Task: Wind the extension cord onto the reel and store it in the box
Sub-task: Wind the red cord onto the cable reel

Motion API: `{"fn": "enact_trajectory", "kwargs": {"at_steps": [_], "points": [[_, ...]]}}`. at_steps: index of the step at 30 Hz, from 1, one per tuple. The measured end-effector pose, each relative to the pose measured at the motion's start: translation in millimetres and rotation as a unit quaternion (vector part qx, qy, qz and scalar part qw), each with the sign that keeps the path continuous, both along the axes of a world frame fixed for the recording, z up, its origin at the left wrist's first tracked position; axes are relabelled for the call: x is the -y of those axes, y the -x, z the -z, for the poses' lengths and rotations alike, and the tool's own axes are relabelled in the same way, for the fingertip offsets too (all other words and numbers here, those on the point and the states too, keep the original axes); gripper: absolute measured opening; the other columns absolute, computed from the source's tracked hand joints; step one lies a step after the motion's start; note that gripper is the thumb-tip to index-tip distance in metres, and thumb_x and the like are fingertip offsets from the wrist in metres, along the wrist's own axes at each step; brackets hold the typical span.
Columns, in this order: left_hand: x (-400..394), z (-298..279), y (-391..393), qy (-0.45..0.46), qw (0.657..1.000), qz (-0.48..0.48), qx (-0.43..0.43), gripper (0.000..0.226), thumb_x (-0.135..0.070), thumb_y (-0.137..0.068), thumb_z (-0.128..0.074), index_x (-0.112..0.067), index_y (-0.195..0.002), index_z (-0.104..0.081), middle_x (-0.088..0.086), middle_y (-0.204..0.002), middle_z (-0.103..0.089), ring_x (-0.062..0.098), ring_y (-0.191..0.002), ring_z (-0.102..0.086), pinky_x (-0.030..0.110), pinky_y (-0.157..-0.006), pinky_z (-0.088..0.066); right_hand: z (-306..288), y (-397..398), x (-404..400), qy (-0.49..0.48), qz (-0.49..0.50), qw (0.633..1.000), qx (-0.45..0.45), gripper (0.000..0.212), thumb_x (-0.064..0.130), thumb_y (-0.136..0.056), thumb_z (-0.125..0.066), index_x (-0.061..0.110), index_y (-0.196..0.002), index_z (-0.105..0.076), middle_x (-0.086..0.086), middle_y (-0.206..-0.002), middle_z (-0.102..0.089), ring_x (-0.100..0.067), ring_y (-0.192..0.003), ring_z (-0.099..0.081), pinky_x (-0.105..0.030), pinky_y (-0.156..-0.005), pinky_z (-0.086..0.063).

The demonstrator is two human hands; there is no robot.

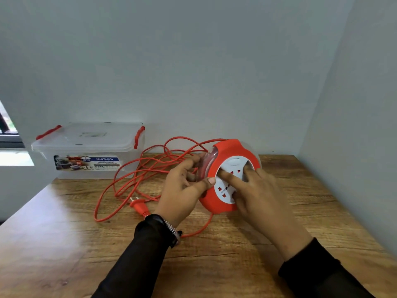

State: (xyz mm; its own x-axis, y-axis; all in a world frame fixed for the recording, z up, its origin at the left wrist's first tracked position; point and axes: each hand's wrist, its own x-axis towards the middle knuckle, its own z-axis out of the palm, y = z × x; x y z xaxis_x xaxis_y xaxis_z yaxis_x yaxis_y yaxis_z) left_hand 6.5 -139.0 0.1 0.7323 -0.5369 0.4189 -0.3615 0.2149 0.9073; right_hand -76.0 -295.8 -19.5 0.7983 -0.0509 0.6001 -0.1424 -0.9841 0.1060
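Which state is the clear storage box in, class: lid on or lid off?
Lid on. The clear lid sits flat across the box, with a red clip at each end. Whether the clips are latched cannot be told.

The right hand (255, 190) covers part of the reel (227, 173) face; the box (90, 151) label's small print is unreadable; both sleeves run off the bottom edge.
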Motion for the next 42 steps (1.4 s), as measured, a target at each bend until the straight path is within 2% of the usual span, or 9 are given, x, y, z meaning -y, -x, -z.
{"fn": "enact_trajectory", "kwargs": {"at_steps": [7, 15, 21, 25, 29, 33, 35, 38, 42], "points": [[12.1, 8.1, 9.1, 0.034, 0.999, -0.026, 0.009, 0.047, 0.014, -0.078, -0.068, -0.019, -0.110, -0.056, -0.019, -0.091, -0.071, 0.007, -0.074, -0.071, 0.019, -0.065, -0.056, -10.5, 9.1, -7.0, -0.192, 0.050, 0.976, 0.094, 0.066, 0.062, -0.080, -0.057, 0.036, -0.138, -0.039, -0.001, -0.076, -0.066, -0.018, -0.063, -0.055, -0.022, -0.049, -0.032], [19.2, 17.0, 11.8, 0.046, 0.998, -0.040, -0.020, 0.048, 0.013, -0.078, -0.069, -0.022, -0.108, -0.056, -0.005, -0.099, -0.071, 0.018, -0.083, -0.073, 0.024, -0.067, -0.057, -1.8, 2.9, -11.0, -0.453, 0.003, 0.889, 0.068, 0.067, 0.058, -0.082, -0.057, 0.037, -0.141, -0.031, 0.001, -0.085, -0.069, -0.013, -0.077, -0.065, -0.030, -0.063, -0.051], [24.5, 23.6, 11.2, 0.061, 0.995, -0.037, -0.067, 0.048, 0.014, -0.077, -0.069, -0.021, -0.106, -0.052, -0.002, -0.100, -0.065, 0.012, -0.077, -0.071, 0.026, -0.061, -0.057, -9.8, -0.8, -15.3, -0.674, -0.014, 0.736, 0.051, 0.069, 0.041, -0.084, -0.065, 0.023, -0.142, -0.033, -0.004, -0.098, -0.061, -0.013, -0.082, -0.057, -0.019, -0.066, -0.042], [27.1, 27.4, 10.5, 0.065, 0.995, -0.037, -0.068, 0.050, 0.004, -0.072, -0.074, -0.023, -0.107, -0.051, 0.006, -0.109, -0.063, 0.023, -0.085, -0.072, 0.032, -0.066, -0.059, -12.6, -1.5, -12.3, -0.792, -0.088, 0.603, 0.047, 0.029, 0.015, -0.088, -0.060, 0.009, -0.115, -0.051, -0.006, -0.071, -0.059, -0.010, -0.049, -0.048, -0.018, -0.041, -0.032], [27.1, 27.8, 10.4, 0.073, 0.994, -0.045, -0.067, 0.050, 0.005, -0.072, -0.074, -0.022, -0.107, -0.051, 0.007, -0.109, -0.062, 0.020, -0.084, -0.071, 0.028, -0.067, -0.058, -15.9, 0.7, -14.2, -0.856, -0.163, 0.489, 0.043, 0.021, 0.003, -0.086, -0.056, 0.005, -0.107, -0.049, -0.008, -0.070, -0.058, -0.011, -0.048, -0.048, -0.019, -0.038, -0.031], [19.8, 19.9, 4.5, 0.079, 0.991, -0.051, -0.096, 0.047, 0.011, -0.077, -0.071, -0.015, -0.113, -0.055, 0.008, -0.107, -0.067, 0.019, -0.081, -0.072, 0.024, -0.056, -0.056, -23.6, 4.6, -8.8, -0.796, -0.110, 0.595, -0.022, 0.026, 0.017, -0.087, -0.061, 0.001, -0.106, -0.057, -0.012, -0.079, -0.069, -0.009, -0.043, -0.049, -0.018, -0.039, -0.032], [12.8, 13.4, -3.2, 0.091, 0.986, -0.052, -0.128, 0.045, 0.010, -0.079, -0.069, -0.008, -0.118, -0.056, 0.013, -0.110, -0.069, 0.026, -0.085, -0.072, 0.017, -0.048, -0.050, -23.0, 6.5, -3.3, -0.688, -0.048, 0.724, -0.013, 0.018, 0.022, -0.088, -0.064, 0.010, -0.101, -0.062, -0.005, -0.078, -0.071, -0.005, -0.047, -0.053, -0.017, -0.044, -0.038], [0.9, 6.4, -14.3, 0.096, 0.985, -0.057, -0.128, 0.044, 0.010, -0.078, -0.068, -0.004, -0.119, -0.059, 0.013, -0.106, -0.071, 0.023, -0.081, -0.070, 0.014, -0.049, -0.049, -17.5, 10.5, 2.3, -0.335, -0.013, 0.940, 0.068, 0.019, 0.022, -0.081, -0.068, 0.022, -0.100, -0.065, 0.006, -0.096, -0.061, 0.000, -0.070, -0.053, -0.021, -0.062, -0.043], [-10.9, 2.9, -20.5, 0.041, 0.994, -0.035, -0.090, 0.040, 0.011, -0.077, -0.067, -0.014, -0.108, -0.066, 0.004, -0.097, -0.073, 0.004, -0.069, -0.069, 0.015, -0.056, -0.053, -14.8, 12.7, -7.4, -0.168, -0.108, 0.979, -0.046, 0.043, 0.028, -0.082, -0.041, 0.036, -0.121, -0.058, -0.003, -0.136, -0.046, -0.019, -0.118, -0.048, -0.036, -0.087, -0.048]]}}
